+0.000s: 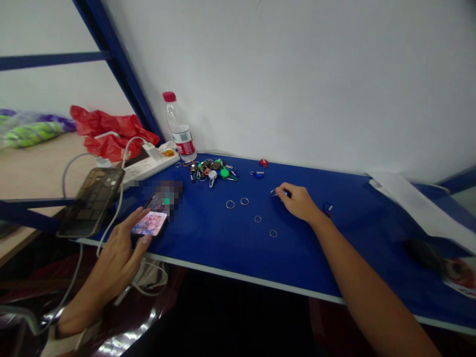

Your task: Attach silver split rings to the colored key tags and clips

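Observation:
My left hand (121, 253) has its thumb and fingers around the near end of a smartphone (150, 224) with a lit screen, at the table's left front. Part of that screen is blurred out. My right hand (295, 199) is closed in a pinch on a small dark-blue badge reel (287, 193), mostly hidden by the fingers. A metal ring (273, 193) pokes out at its fingertips. Several loose split rings (244, 201) lie on the blue table (208, 238) between my hands. Past them are a blue badge reel (259, 174) and a red one (264, 162).
A pile of badge reels (212, 174) lies near the wall, beside a water bottle (183, 134). A power strip (150, 166) with cables and a second phone (92, 201) are at left. Another small item (327, 208) lies behind my right forearm; white paper (416, 203) is farther right.

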Tool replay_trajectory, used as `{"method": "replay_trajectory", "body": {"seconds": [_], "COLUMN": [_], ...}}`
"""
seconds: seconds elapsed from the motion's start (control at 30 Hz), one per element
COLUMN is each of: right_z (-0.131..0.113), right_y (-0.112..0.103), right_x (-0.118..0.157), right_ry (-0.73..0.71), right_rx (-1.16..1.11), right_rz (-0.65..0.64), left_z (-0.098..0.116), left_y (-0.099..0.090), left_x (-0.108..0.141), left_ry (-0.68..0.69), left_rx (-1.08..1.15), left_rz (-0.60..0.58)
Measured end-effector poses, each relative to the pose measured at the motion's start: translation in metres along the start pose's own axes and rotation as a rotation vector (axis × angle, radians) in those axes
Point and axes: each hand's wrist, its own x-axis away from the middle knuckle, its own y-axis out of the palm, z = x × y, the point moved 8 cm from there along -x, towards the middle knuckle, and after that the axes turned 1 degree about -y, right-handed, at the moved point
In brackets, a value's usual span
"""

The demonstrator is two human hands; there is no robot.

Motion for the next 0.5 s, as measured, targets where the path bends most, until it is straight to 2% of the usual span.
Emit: {"method": "replay_trajectory", "body": {"seconds": [0.17,0.33,0.5], "right_z": [-0.0007,0.0013,0.0019], "right_y": [0.0001,0.0005,0.001], "right_x": [-0.0001,0.0003,0.0003], "right_ry": [-0.01,-0.001,0.008], "right_rx": [0.002,0.009,0.006], "right_rz": [-0.005,-0.005,-0.012], "left_z": [-0.0011,0.0002,0.003], "left_y": [-0.0004,0.0003,0.0034], "left_x": [0.0002,-0.0015,-0.0059], "left_ry": [-0.011,-0.012,-0.118], "left_rx": [0.004,-0.011,-0.066], "left_rz": [0.003,0.057,0.13]}}
